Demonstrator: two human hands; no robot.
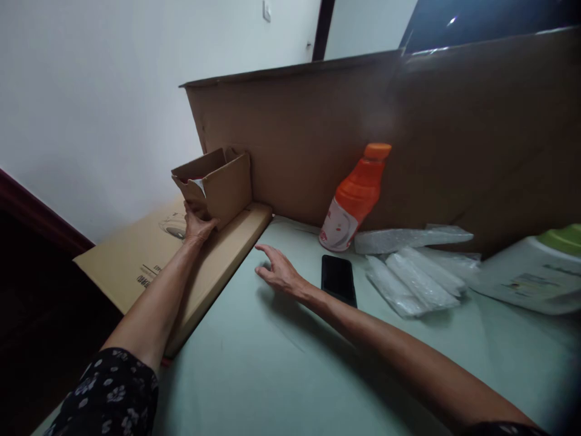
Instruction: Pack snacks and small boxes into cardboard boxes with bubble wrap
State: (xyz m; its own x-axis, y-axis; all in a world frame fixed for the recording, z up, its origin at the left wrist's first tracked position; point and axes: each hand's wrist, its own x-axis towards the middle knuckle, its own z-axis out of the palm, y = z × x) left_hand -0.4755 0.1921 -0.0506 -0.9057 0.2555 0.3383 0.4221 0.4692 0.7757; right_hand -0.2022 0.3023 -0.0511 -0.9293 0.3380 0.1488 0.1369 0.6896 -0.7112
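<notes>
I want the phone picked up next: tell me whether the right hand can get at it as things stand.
Probably yes. The right hand lies open on the table, and the phone lies flat just beside its wrist, with nothing on top or between. The bottle and plastic bags lie farther off.

small open cardboard box (218, 184): 1 | flat cardboard carton (149, 254): 1 | upright cardboard sheet (408, 133): 1 | orange bottle (354, 200): 1 | black phone (338, 278): 1 | clear plastic packets (415, 281): about 4, overlapping, count uncertain | white container with green lid (535, 272): 1 | hands: 2, left hand (197, 225), right hand (279, 269)
</notes>
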